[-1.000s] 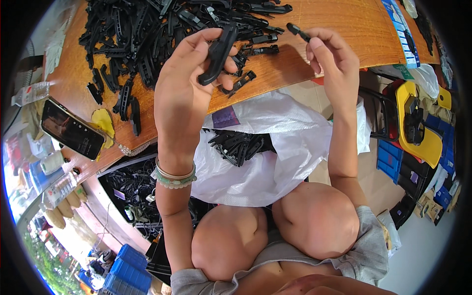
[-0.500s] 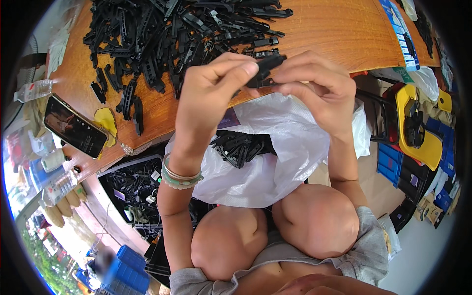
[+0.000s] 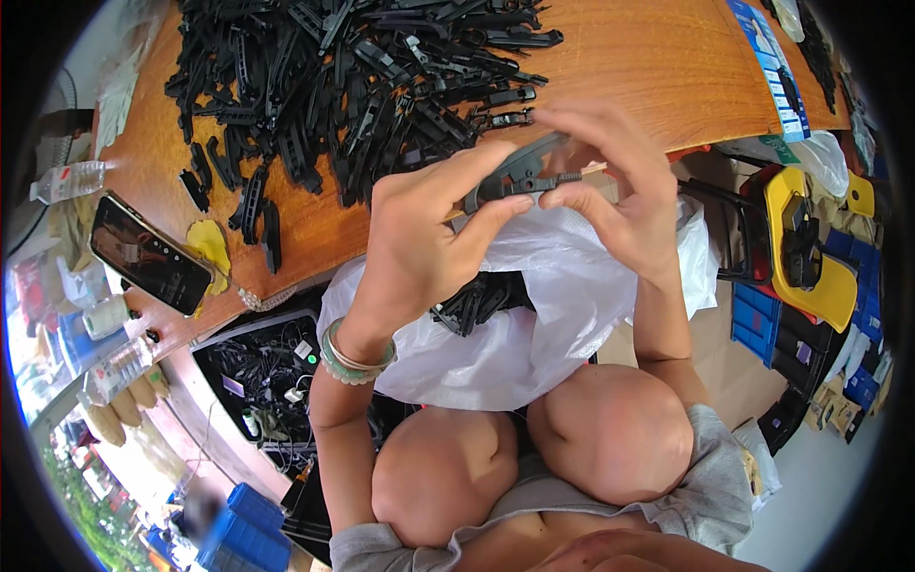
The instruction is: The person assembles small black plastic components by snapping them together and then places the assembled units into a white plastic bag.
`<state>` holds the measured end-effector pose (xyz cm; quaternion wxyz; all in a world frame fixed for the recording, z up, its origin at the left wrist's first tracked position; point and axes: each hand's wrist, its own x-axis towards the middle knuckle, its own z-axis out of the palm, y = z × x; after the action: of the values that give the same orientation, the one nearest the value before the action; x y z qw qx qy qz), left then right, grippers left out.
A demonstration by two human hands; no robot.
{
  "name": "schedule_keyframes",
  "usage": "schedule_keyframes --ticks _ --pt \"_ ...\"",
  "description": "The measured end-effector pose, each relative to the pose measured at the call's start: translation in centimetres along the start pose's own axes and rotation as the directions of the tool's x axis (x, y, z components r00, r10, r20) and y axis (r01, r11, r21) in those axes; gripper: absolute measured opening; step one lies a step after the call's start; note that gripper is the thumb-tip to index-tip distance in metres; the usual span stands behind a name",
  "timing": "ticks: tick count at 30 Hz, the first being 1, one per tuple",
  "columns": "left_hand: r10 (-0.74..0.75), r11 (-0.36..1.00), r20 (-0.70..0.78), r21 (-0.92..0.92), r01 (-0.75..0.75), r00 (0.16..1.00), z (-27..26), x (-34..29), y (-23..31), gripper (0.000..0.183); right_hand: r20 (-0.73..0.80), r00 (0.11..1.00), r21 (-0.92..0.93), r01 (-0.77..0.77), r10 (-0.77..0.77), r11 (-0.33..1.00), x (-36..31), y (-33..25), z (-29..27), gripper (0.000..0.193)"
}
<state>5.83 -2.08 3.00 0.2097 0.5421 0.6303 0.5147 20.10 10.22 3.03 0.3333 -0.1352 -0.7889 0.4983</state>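
A black plastic clip (image 3: 522, 179) with two hinged arms is raised above the table's near edge, its arms spread apart at the right end. My left hand (image 3: 429, 224) pinches its left end, with the thumb along the lower side. Curved around the spread end is my right hand (image 3: 624, 186); its thumb meets the lower arm and its blurred fingers lie by the upper arm. Below both hands, a white woven sack (image 3: 562, 286) sits open against my knees, holding several black plastic pieces (image 3: 477, 305).
A large heap of similar black pieces (image 3: 324, 86) covers much of the wooden table (image 3: 629, 57). At the left lie a phone (image 3: 148, 253) and a yellow cloth-like piece (image 3: 212, 250). A dark bin (image 3: 253, 377) stands below the table edge; a yellow chair (image 3: 810, 257) is to the right.
The clip has moved slightly lower and turned, so its spread arms now show. Both hands have shifted down; my right fingers have opened wider around its end.
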Motion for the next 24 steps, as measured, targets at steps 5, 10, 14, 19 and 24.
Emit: schedule_keyframes --ticks 5,10,14,19,24 --pt "0.006 1.0 -0.036 -0.023 -0.007 0.999 0.2 0.1 0.0 0.029 0.099 0.995 -0.019 0.015 -0.013 1.0 0.0 0.3 -0.5 0.042" --pt "-0.037 0.999 -0.045 0.006 0.037 0.998 -0.1 0.3 0.6 0.029 0.059 0.998 0.021 0.003 -0.004 1.0 -0.1 0.6 -0.1 0.038" --pt "-0.1 0.994 0.011 0.041 0.099 0.995 -0.2 0.5 0.9 0.026 0.002 1.0 -0.039 -0.007 0.008 0.999 -0.4 0.8 0.0 0.032" --pt "-0.168 0.986 0.043 0.027 0.167 0.985 -0.1 0.6 0.9 0.024 -0.021 0.999 -0.119 -0.051 0.049 0.992 -0.4 0.5 -0.1 0.026" --pt "-0.021 1.0 -0.028 -0.014 0.02 0.999 0.3 0.9 -0.2 0.023 -0.053 0.995 -0.075 -0.09 0.086 0.993 -0.4 0.6 0.1 0.023"
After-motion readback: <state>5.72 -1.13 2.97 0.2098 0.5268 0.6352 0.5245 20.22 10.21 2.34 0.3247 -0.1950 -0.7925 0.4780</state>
